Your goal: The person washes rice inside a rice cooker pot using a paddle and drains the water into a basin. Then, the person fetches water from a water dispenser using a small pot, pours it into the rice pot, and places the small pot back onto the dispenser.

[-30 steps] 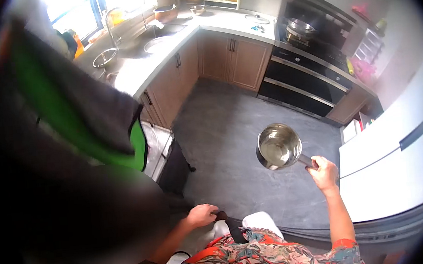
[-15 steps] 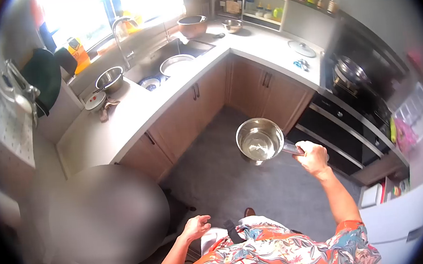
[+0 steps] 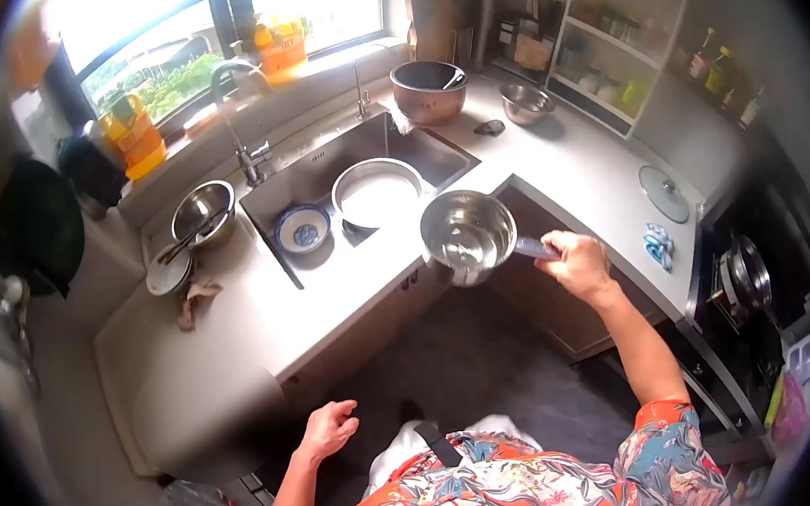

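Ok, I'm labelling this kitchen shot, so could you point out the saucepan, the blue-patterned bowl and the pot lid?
Saucepan [image 3: 466, 208]: head view, on its inner wall.
Blue-patterned bowl [image 3: 304, 230]: head view, on its inside.
Pot lid [image 3: 664, 196]: head view, on its top, near the knob.

Orange floral shirt [image 3: 547, 484], short sleeves [image 3: 666, 451], dark strap [image 3: 439, 445], white legwear [image 3: 395, 458], perhaps trousers

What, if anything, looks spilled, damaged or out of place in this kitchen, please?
Nothing looks clearly spilled or damaged. The right hand grips the saucepan normally. Mildly untidy: what seems a crumpled cloth lies loose on the counter, and a lid rests directly on it.
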### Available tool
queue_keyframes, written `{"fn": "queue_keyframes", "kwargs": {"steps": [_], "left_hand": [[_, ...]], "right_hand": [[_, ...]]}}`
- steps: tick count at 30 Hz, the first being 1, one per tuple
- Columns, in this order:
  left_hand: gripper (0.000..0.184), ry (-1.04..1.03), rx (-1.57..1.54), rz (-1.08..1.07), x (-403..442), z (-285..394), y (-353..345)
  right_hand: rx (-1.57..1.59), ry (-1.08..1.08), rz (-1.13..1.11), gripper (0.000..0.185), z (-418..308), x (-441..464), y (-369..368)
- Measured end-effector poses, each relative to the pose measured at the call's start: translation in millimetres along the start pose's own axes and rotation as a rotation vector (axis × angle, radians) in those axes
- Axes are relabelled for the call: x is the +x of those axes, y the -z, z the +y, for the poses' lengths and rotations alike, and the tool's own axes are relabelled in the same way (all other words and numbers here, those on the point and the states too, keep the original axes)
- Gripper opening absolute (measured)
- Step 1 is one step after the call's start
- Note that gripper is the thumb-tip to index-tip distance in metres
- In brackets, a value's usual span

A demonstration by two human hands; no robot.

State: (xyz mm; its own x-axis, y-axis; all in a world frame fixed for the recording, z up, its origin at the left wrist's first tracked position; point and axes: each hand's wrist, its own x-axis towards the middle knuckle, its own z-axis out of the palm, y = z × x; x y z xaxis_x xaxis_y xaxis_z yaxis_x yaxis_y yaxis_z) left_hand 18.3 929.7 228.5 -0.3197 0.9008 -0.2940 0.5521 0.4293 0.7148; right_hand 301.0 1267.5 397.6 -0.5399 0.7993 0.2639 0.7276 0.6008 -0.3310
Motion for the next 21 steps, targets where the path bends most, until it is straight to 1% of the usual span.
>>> {"fn": "queue_keyframes", "kwargs": {"steps": [4, 7, 8, 10, 12, 13, 17, 20, 21], "left_hand": [[0.038, -0.041, 0.010, -0.008, 80.8, 36.3, 29.9], [0.038, -0.041, -0.029, 0.010, 129.1, 57.3, 37.6], [0.038, 0.004, -0.027, 0.014, 142.1, 65.1, 38.8], [0.035, -0.039, 0.086, 0.077, 166.4, 68.9, 35.3], [0.037, 0.152, -0.061, 0.081, 190.0, 79.9, 33.9], [0.037, 0.252, -0.137, 0.084, 201.7, 85.1, 31.0], [0.037, 0.382, -0.306, 0.222, 243.3, 114.5, 19.8], [0.037, 0.343, -0.288, 0.309, 275.2, 126.6, 6.9], [0.036, 0.397, -0.280, 0.297, 285.5, 141.9, 10.6]], "right_hand": [[0.022, 0.011, -0.009, 0.020, 2.8, 107.0, -10.3], [0.035, 0.018, -0.072, 0.019, 6.8, 189.2, -27.6], [0.069, 0.035, -0.084, 0.020, 10.5, 216.3, -33.0], [0.112, 0.069, -0.134, 0.024, 21.6, 268.6, -50.8], [0.150, 0.100, -0.191, 0.026, 27.2, 319.1, -56.5], [0.147, 0.211, -0.107, 0.029, 39.8, 346.3, -71.5], [0.166, 0.263, -0.180, 0.031, 57.3, 432.7, -81.4], [0.232, 0.285, -0.294, 0.032, 72.8, 482.2, -83.5], [0.278, 0.307, -0.307, 0.032, 81.7, 496.8, -89.7]]}}
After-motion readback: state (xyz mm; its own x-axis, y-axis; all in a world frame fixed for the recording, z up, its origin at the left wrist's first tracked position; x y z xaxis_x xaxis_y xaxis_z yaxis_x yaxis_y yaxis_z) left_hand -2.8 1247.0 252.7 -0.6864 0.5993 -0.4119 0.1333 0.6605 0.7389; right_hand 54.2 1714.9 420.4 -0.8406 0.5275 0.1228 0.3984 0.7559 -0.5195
